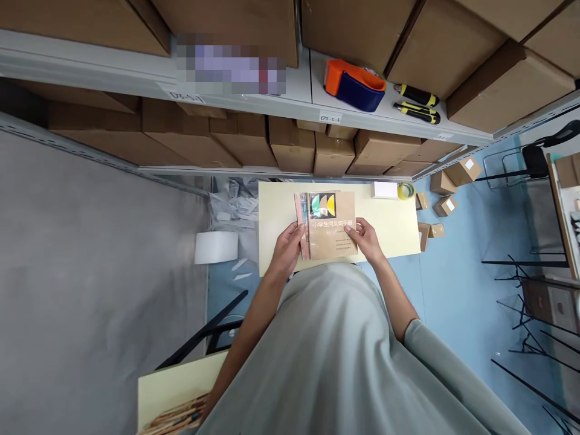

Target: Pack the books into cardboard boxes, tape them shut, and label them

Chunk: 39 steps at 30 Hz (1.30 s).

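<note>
A tan book [328,226] with Chinese print and a green, yellow and black cover design is held over a pale yellow table [399,226]. Beneath it shows the pink edge of a second book [299,226]. My left hand [287,244] grips the left side of the stack, thumb on top. On the right edge my right hand [365,238] is closed, thumb resting on the cover.
A white pad [384,190] and a tape roll [406,191] lie at the table's far right. The shelf above holds cardboard boxes, an orange-blue tape dispenser [354,84] and two utility knives [417,104]. Small boxes [446,187] sit on the blue floor; a white roll [216,246] lies left.
</note>
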Each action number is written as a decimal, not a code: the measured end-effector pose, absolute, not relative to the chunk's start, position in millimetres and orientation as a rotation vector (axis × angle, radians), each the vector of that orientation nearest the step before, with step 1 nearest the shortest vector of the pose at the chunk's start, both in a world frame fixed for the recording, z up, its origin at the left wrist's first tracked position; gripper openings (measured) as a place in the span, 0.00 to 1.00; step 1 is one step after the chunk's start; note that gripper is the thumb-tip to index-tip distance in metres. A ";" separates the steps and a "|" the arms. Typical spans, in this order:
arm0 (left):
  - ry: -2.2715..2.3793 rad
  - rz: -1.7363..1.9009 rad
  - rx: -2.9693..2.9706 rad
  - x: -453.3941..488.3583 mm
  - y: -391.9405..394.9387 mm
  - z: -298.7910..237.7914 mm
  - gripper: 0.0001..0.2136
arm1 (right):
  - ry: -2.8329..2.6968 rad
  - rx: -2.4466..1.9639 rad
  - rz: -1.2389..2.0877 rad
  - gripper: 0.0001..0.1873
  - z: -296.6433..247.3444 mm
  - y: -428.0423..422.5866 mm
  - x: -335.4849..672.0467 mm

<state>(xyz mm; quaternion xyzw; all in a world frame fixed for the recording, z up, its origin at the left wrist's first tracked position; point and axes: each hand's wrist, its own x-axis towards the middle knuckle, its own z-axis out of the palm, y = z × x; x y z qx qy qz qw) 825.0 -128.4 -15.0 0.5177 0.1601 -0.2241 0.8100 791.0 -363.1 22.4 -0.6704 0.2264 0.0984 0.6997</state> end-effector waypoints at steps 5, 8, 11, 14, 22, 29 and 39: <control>0.431 -0.365 1.093 836.1 -127.8 -12.0 0.24 | 0.516 -1.450 0.164 0.35 33.3 -396.9 803.7; 0.458 -0.334 1.077 842.8 -126.8 -9.1 0.24 | 0.539 -1.423 0.125 0.33 36.2 -424.1 805.5; 0.465 -0.337 1.072 847.9 -129.5 -8.1 0.23 | 0.564 -1.379 0.099 0.31 37.7 -448.4 803.3; 0.456 -0.362 1.105 850.3 -136.3 -8.2 0.23 | 0.594 -1.319 0.103 0.31 39.7 -465.8 800.0; 0.444 -0.441 1.168 843.8 -162.1 1.0 0.28 | 0.589 -1.190 0.180 0.30 39.7 -474.2 797.6; 0.397 -0.568 1.129 833.1 -192.1 12.7 0.28 | 0.525 -1.146 0.250 0.30 22.5 -444.2 801.3; 0.477 -0.559 1.103 810.5 -201.4 9.3 0.28 | 0.540 -1.182 0.254 0.28 20.2 -435.3 792.6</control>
